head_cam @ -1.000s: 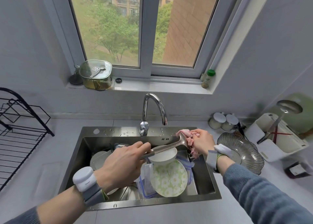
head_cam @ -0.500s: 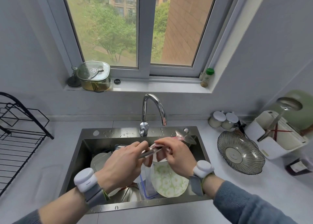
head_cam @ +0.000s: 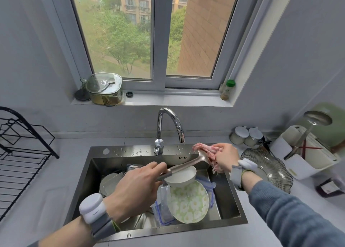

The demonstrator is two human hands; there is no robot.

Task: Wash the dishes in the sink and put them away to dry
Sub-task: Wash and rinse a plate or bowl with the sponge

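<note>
A grey kitchen counter (head_cam: 46, 190) runs under a window (head_cam: 158, 35) that looks out on trees and brick buildings, with a steel sink (head_cam: 231, 205) set into it below a curved tap (head_cam: 169, 123). The left hand (head_cam: 136, 188) curls its fingers round the handle of a metal ladle (head_cam: 183, 166), holding it level over the sink. The right hand (head_cam: 224, 158) grips a pink cloth (head_cam: 206, 149) bunched around the ladle's head, above the sink's back right corner. In the sink lie a white bowl (head_cam: 182, 176), a flowered plate (head_cam: 188, 203) leaning beside it, a clear container (head_cam: 164, 207) with a blue rim, and pale plates (head_cam: 109, 184) at the left. A black rack (head_cam: 20, 153) stands on the counter at the far left. To the right of the sink sit a glass dish (head_cam: 270, 170), two white-lidded jars (head_cam: 246, 135) and a white holder (head_cam: 306, 153) with utensils. On the sill are a lidded glass box (head_cam: 104, 88) and a green-capped bottle (head_cam: 227, 89).
</note>
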